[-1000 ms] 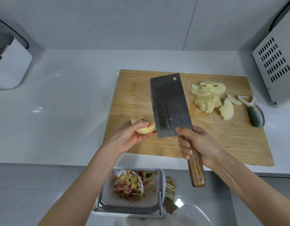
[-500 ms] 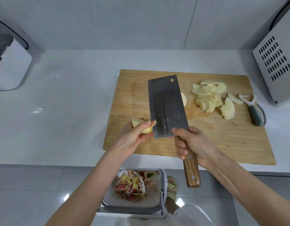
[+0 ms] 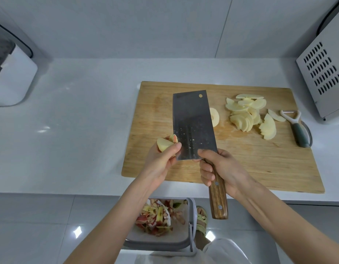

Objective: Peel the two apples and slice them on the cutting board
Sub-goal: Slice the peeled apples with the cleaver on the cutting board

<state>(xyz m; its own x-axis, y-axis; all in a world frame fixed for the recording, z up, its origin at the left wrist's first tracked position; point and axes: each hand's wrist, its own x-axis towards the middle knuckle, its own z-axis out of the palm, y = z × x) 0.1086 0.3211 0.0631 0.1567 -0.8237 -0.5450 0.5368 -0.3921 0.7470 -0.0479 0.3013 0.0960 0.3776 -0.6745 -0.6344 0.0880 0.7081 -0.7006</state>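
Observation:
My left hand [image 3: 161,159] holds a peeled apple piece [image 3: 165,142] with a bit of red skin, just off the left front of the wooden cutting board [image 3: 260,164]. My right hand [image 3: 220,168] grips the wooden handle of a cleaver [image 3: 193,124], whose blade lies flat-side up above the board with its left edge against the apple piece. An apple half [image 3: 214,117] peeks out from behind the blade. A pile of apple slices [image 3: 248,115] lies on the board's right part.
A peeler [image 3: 298,128] with a green handle lies at the board's right edge. A white vented appliance [image 3: 324,77] stands at the right, another white appliance [image 3: 10,77] at the far left. Below the counter edge a bin [image 3: 164,225] holds apple peels.
Both hands and the cleaver have shifted slightly left and away from me. The apple half behind the blade has come into view. The apple piece now sits higher in my left fingers.

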